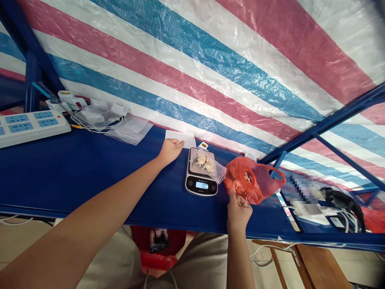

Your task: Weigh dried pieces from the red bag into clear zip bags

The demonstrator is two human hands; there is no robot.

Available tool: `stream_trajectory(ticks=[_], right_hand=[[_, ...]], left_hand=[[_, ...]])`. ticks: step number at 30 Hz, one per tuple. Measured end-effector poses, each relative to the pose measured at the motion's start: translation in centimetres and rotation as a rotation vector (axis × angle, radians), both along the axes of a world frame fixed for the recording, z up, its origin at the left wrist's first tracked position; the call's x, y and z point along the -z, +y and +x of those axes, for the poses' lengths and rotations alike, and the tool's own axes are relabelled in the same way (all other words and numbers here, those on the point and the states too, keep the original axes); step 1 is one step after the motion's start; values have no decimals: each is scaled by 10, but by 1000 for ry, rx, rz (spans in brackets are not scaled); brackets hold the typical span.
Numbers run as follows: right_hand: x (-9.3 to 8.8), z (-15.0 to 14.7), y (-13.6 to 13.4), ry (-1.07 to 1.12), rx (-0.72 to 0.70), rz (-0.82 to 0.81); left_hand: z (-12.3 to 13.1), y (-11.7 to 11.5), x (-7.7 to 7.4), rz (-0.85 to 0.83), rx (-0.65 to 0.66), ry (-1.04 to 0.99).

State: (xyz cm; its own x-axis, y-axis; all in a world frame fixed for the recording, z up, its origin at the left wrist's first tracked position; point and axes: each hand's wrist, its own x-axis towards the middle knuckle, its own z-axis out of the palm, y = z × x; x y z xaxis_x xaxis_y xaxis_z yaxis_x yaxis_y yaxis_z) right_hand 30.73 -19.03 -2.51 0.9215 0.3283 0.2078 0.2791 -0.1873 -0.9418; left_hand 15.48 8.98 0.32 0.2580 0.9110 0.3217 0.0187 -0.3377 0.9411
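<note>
A digital scale [202,180] with a lit display stands on the blue table. On its plate lies a clear plastic bag [205,161] with pale pieces inside. Left of the scale, my left hand [172,150] is closed at the edge of a white sheet [187,139], pinching it between thumb and fingers. A red plastic bag [240,180] with contents rests to the right of the scale. My right hand [238,206] is closed at the lower edge of this red bag; what its fingers hold is too small to make out.
At the left are a power strip [36,124], cables and a stack of clear bags [129,128]. A striped sheet [180,76] rises behind the blue table [90,160]. Blue frame bars stand at both sides. Electronics and cables [313,210] lie at the far right.
</note>
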Motion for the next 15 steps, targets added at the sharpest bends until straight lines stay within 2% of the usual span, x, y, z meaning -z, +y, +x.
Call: stream_trajectory(ticks=[4, 9, 15], right_hand=[[-7, -5, 4, 45, -92, 23], [-12, -8, 6, 101, -156, 120], [-9, -5, 2, 165, -105, 12]], left_hand=[[-4, 2, -1, -3, 52, -21], [-4, 3, 0, -153, 149, -4], [-6, 5, 2, -182, 170, 113]])
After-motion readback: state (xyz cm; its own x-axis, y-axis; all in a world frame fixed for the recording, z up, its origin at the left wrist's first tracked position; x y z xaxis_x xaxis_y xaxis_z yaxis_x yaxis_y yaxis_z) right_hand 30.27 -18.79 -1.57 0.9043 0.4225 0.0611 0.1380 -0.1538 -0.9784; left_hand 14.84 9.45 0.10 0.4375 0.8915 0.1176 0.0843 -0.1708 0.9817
